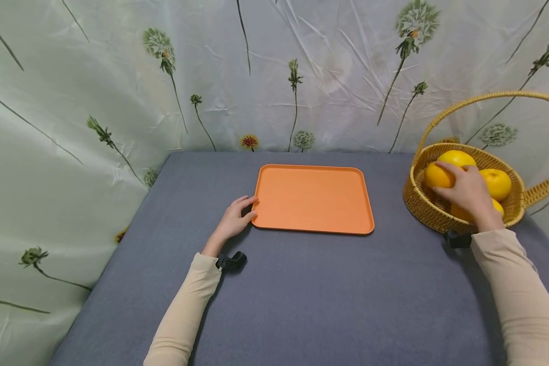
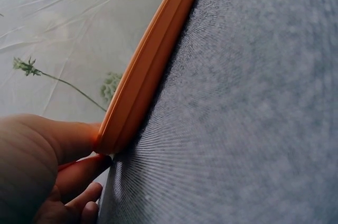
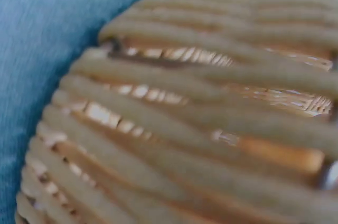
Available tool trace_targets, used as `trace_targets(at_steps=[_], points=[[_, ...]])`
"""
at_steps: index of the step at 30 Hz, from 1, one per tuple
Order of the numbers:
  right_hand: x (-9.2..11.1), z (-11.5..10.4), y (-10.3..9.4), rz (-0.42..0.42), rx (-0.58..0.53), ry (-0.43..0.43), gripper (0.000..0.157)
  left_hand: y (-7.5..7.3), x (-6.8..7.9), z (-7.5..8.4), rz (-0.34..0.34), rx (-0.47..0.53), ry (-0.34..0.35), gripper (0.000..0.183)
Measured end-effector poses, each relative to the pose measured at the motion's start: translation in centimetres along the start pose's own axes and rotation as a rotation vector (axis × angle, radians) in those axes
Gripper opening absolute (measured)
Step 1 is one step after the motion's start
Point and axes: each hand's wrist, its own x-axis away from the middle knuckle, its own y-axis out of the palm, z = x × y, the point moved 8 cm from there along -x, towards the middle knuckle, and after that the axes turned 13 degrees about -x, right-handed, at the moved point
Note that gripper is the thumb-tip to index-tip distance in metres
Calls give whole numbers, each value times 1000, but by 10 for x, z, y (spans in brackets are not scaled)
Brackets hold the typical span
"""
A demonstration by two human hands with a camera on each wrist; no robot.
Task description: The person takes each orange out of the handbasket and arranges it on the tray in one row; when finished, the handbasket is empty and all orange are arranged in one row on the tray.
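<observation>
- At the right of the cloth-covered desk (image 1: 302,300), toward its far corner, my right hand (image 1: 470,195) reaches into a wicker basket (image 1: 423,212), thumb and fingers curled around an orange (image 1: 435,175) by the basket's left wall.
- Around my grip, a yellow fruit (image 1: 456,157) lies at the back, another (image 1: 496,184) toward the right rim, and more fruit shows partly covered below my hand; how many pieces are there I cannot tell.
- Near the middle of the desk's far edge, an orange tray (image 1: 313,198) lies flat, bare of fruit, well apart from the basket.
- My left hand (image 1: 232,218) rests at the tray's left edge close to the near corner, thumb set apart from the fingers, tips touching the rim; I judge it a steadying touch, not a firm hold.
- The step in hand, as I read it, is taking hold of one fruit; the orange is within the basket walls.
- Lifting it, I judge, calls for a snug pinch, a rise straight up past the rim and a path clear of the arched handle (image 1: 485,96), neighbours undisturbed.
- My right-wrist view catches only blurred weave, no fingertips, so how firmly they press I cannot tell.
</observation>
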Motion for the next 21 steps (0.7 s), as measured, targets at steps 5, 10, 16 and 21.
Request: trace_targets(at_steps=[5,10,16,21], points=[[4,-6,-6,83,-88,8,62,0,0,0,7,1,4,45],[7,-13,-10,145,-150,11,63,0,-1,-1,15,-1,11,45],[10,-13,-11,189,-221,78,66,0,1,-1,6,-3,5,46],[18,-14,-12,235,-302,158,67,1,0,-1,8,-11,13,46]])
